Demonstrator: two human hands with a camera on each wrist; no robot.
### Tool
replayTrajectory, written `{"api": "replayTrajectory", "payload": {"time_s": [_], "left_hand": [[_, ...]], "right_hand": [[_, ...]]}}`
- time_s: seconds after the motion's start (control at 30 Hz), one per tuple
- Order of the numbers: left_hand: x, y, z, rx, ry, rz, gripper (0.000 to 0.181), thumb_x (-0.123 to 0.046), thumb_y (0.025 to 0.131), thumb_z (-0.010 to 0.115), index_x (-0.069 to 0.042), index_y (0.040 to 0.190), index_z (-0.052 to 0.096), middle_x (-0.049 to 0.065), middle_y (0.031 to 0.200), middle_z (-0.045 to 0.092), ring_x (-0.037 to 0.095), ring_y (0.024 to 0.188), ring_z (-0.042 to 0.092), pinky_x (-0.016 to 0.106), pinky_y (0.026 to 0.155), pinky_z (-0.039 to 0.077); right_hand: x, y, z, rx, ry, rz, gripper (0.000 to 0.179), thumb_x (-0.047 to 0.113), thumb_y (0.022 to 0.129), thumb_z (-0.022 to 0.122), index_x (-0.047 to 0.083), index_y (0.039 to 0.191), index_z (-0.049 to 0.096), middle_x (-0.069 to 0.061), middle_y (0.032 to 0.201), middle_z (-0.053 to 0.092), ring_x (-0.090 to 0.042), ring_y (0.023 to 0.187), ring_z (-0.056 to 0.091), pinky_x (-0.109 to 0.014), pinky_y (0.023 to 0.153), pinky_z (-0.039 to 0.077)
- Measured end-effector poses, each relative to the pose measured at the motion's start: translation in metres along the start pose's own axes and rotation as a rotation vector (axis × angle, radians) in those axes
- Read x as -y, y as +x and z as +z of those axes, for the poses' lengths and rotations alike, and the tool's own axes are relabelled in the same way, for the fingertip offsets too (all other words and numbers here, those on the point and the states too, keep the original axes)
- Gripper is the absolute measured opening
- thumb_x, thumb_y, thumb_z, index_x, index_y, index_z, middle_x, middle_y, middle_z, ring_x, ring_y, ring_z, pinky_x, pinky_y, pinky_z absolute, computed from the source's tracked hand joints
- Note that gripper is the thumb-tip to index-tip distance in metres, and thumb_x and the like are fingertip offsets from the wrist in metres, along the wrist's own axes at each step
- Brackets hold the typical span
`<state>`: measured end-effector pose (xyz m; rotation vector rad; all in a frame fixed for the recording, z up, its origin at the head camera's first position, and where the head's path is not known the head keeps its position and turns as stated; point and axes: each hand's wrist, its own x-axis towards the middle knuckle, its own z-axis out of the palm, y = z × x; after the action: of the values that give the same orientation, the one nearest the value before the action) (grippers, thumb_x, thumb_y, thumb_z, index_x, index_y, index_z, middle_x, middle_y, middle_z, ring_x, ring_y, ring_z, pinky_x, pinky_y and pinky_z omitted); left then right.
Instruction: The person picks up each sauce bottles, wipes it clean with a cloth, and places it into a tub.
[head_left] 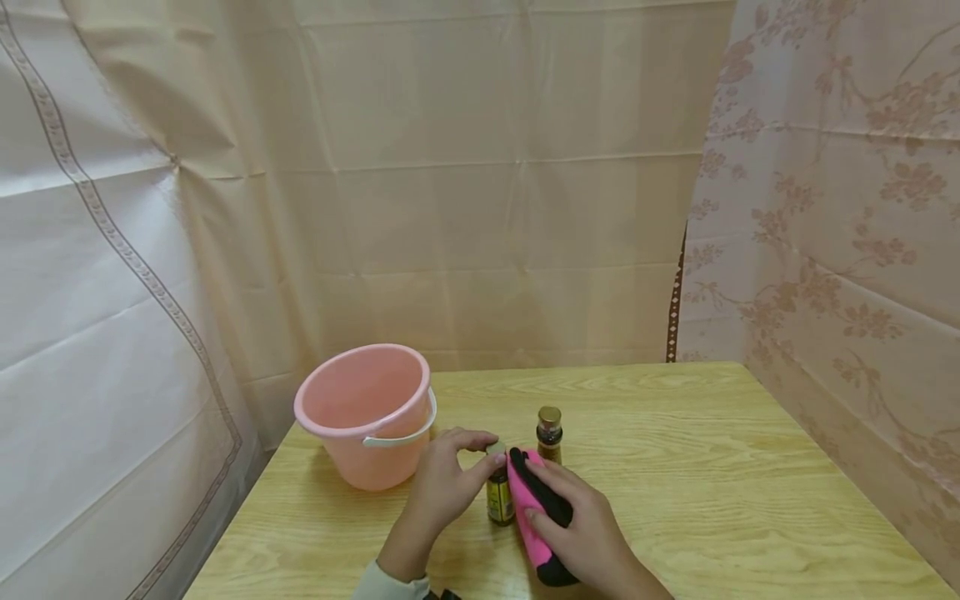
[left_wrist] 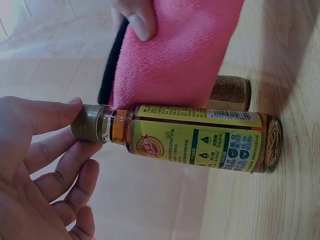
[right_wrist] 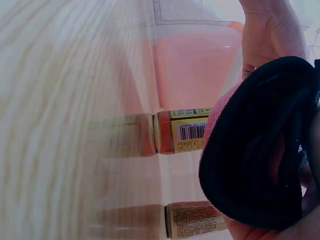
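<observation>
A small glass bottle [head_left: 500,500] with a yellow-green label and amber contents stands upright on the table. My left hand [head_left: 442,483] pinches its cap [left_wrist: 87,123] between thumb and fingers. In my right hand [head_left: 588,525] is a plush pink cloth [left_wrist: 180,55] with black edging, folded over on itself. The cloth lies along the bottle's right side, overlapping its neck and label edge in the left wrist view. From the right wrist, the black edge forms a wide loop that hides much of the hand. A second, gold-capped bottle [head_left: 550,429] stands just behind the cloth.
A pink bucket [head_left: 367,454] with a white handle [head_left: 401,437] stands at the table's left, near my left hand. The wood-grain table [head_left: 712,467] extends to the right. Beige cloth [head_left: 487,192] hangs behind it, and patterned curtains [head_left: 847,208] hang at the sides.
</observation>
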<state>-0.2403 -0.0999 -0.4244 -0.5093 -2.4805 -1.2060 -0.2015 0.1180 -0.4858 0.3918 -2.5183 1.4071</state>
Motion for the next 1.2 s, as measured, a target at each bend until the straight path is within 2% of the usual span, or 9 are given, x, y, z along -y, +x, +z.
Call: {"api": "replayTrajectory", "payload": {"time_s": [0.2,0.4,0.8,0.93,1.2], "left_hand": [[0.000,0.000,-0.001,0.015,-0.010,-0.011,0.025,-0.031,0.090,0.081,-0.017,0.111,0.080,-0.007,0.100,0.076,0.015,0.101,0.069,0.044,0.091,0.052],[0.000,-0.001,0.000,0.025,-0.014,-0.029,0.024,-0.032,0.090,0.080,-0.020,0.111,0.080,-0.008,0.101,0.076,0.014,0.102,0.068,0.044,0.092,0.052],[-0.002,-0.003,0.001,0.023,-0.040,-0.037,0.025,-0.029,0.091,0.080,-0.019,0.114,0.080,-0.009,0.103,0.075,0.012,0.103,0.067,0.043,0.093,0.052],[-0.002,-0.004,0.002,0.015,-0.037,-0.028,0.026,-0.030,0.091,0.080,-0.018,0.114,0.080,-0.010,0.104,0.075,0.012,0.104,0.067,0.042,0.093,0.052],[-0.001,-0.006,0.004,-0.012,-0.038,-0.003,0.028,-0.030,0.090,0.080,-0.019,0.115,0.079,-0.012,0.105,0.074,0.012,0.105,0.068,0.042,0.094,0.053]], "right_hand": [[-0.002,0.001,0.001,0.018,-0.012,0.024,0.057,0.033,0.089,0.082,0.045,0.140,0.060,0.004,0.150,0.056,-0.023,0.136,0.056,-0.047,0.103,0.052],[-0.004,0.000,0.001,0.030,-0.011,0.037,0.056,0.034,0.089,0.082,0.040,0.141,0.062,0.003,0.148,0.059,-0.024,0.136,0.056,-0.049,0.105,0.050],[-0.014,0.000,0.001,0.094,-0.047,0.053,0.055,0.036,0.090,0.080,0.034,0.142,0.062,0.001,0.146,0.061,-0.027,0.135,0.058,-0.054,0.105,0.050],[-0.016,0.001,0.001,0.122,-0.062,0.066,0.056,0.036,0.090,0.080,0.031,0.143,0.062,0.001,0.145,0.062,-0.027,0.133,0.058,-0.052,0.103,0.051],[-0.020,0.002,0.001,0.165,-0.105,0.069,0.057,0.032,0.090,0.079,0.026,0.144,0.062,-0.001,0.142,0.063,-0.023,0.127,0.060,-0.037,0.095,0.053]]}}
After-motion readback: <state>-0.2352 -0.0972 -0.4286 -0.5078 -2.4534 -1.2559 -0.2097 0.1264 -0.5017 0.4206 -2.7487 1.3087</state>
